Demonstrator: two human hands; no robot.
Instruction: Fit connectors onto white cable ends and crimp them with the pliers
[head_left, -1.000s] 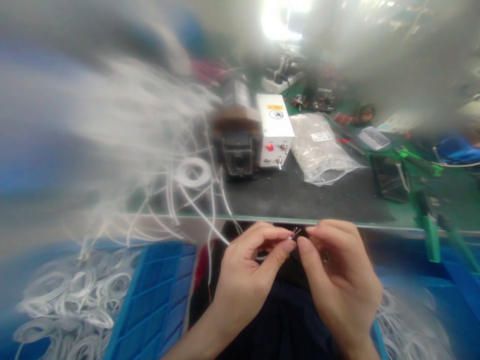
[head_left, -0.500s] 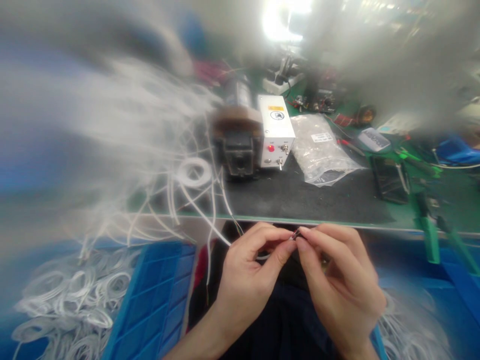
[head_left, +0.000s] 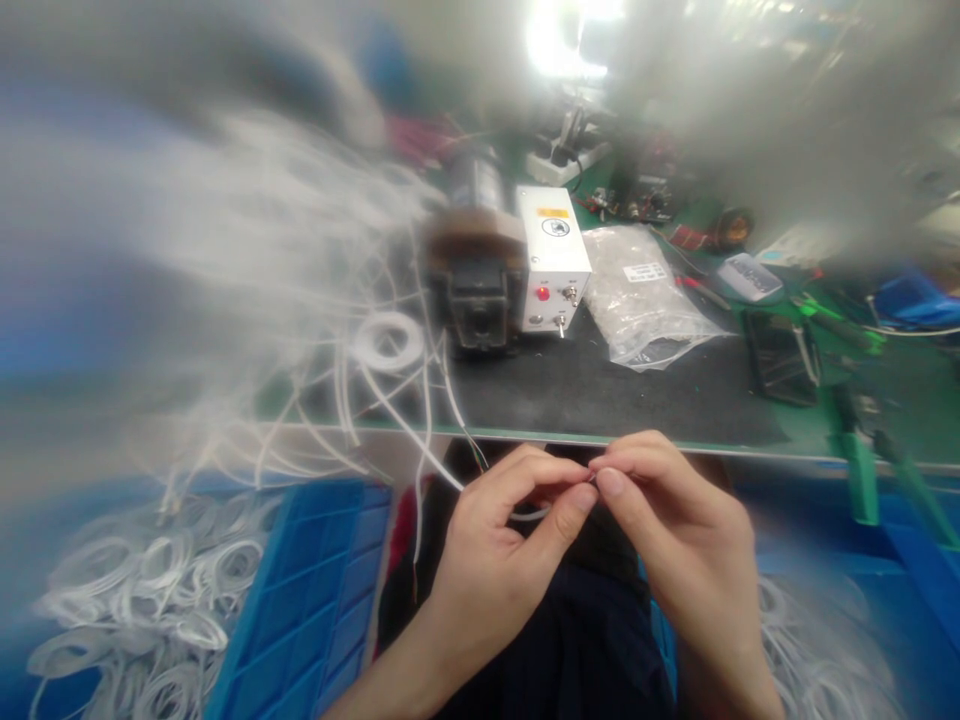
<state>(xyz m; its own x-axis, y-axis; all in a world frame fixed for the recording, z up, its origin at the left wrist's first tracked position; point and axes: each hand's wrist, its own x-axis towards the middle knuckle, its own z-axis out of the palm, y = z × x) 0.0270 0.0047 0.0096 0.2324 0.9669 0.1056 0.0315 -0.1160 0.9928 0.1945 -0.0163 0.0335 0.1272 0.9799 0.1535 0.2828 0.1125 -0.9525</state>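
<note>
My left hand [head_left: 499,545] and my right hand [head_left: 679,530] meet just below the table's front edge, fingertips touching. Both pinch the end of a thin white cable [head_left: 431,468] that runs up left toward the table. The coloured wire ends are hidden between my thumbs and forefingers. My lap in dark cloth lies under the hands.
A dark machine [head_left: 476,275] with a white control box [head_left: 553,260] stands on the black mat [head_left: 600,390]. A clear bag of parts [head_left: 637,295] lies right of it. Coiled white cables [head_left: 386,340] spill left. Blue crates [head_left: 315,600] with cable coils sit at both sides. Green tools [head_left: 859,460] lie right.
My right fingers have closed over the coloured wire tips, which showed a second ago. Both hands have stayed in about the same place.
</note>
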